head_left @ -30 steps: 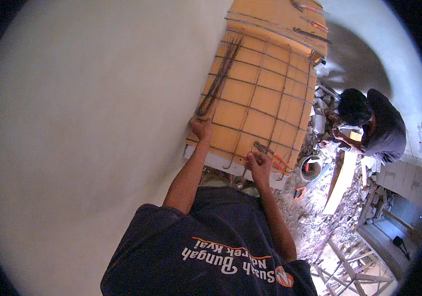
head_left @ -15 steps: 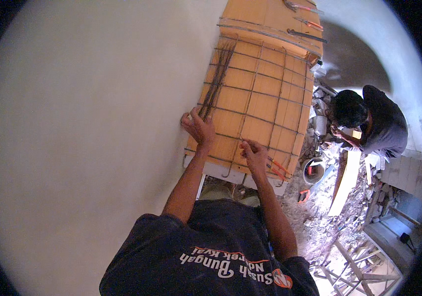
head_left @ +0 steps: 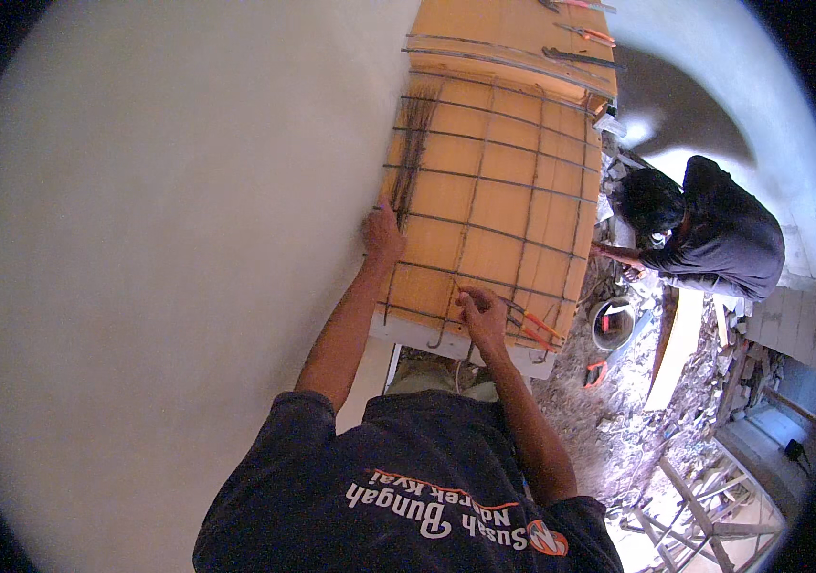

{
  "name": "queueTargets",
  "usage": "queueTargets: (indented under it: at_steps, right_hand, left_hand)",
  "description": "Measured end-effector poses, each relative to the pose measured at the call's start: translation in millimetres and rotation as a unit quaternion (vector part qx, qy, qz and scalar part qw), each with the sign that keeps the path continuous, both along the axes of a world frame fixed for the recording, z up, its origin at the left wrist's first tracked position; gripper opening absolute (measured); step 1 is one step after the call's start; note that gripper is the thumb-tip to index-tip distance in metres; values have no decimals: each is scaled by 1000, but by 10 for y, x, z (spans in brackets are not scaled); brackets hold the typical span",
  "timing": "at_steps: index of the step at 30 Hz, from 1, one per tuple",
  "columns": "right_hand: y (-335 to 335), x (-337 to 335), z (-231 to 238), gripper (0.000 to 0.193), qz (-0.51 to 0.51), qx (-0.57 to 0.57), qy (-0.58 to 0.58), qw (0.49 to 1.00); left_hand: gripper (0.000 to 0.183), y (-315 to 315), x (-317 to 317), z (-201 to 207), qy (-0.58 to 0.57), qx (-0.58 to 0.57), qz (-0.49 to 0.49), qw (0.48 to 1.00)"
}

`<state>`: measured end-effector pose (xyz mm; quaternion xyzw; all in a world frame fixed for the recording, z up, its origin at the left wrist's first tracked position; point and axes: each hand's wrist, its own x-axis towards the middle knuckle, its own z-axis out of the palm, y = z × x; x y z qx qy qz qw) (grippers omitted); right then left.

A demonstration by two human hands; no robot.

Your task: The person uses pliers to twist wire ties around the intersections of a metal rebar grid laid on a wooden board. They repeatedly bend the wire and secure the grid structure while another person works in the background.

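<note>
A grid of thin steel reinforcing bars (head_left: 498, 229) lies over an orange-yellow board (head_left: 436, 196). A bundle of dark thin tie wire (head_left: 414, 143) rests along the grid's left side. At the bundle's lower end, by the board's left edge, my left hand (head_left: 384, 235) has its fingers curled; what they hold is hidden. My right hand (head_left: 484, 317) is closed in a pinch above the lower part of the grid, near a lengthwise bar. Whatever is in its fingertips is too small to name. Just right of it lie orange-handled pliers (head_left: 537, 329), apparently on the grid.
Other hand tools, including orange-handled pliers (head_left: 591, 36) and a dark bar-like tool (head_left: 580, 58), lie at the board's far end. A wall (head_left: 169, 239) borders the left. To the right, a person (head_left: 713, 229) crouches amid rubble, near a bucket (head_left: 611, 325) and an orange-handled saw (head_left: 596, 373).
My right hand has moved slightly down and left, still pinched. The left hand's fingers have shifted up along the board's edge. The other person has reached an arm toward the board.
</note>
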<state>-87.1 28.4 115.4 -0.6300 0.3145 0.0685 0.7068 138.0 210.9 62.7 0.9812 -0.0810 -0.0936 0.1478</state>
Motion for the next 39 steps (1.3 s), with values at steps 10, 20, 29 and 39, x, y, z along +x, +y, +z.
queueTargets:
  at_steps: [10,20,29,39]
  right_hand:
    - [-400,-322,-125,26,-72,23,-39,996]
    - [-116,-175,-47,28,-17,-7,28,999]
    - [75,399,185,30,-84,183,-7,980]
    - [259,543,311,31,105,2,-52,993]
  left_hand:
    - [82,-702,213,1497,134,-154,85,975]
    - [94,-1940,-372,644,-5,-206,-17,978]
    - [31,-524,-1277,741,87,-509,149,843]
    - [25,-158,-1210,905,110,-431,135,885]
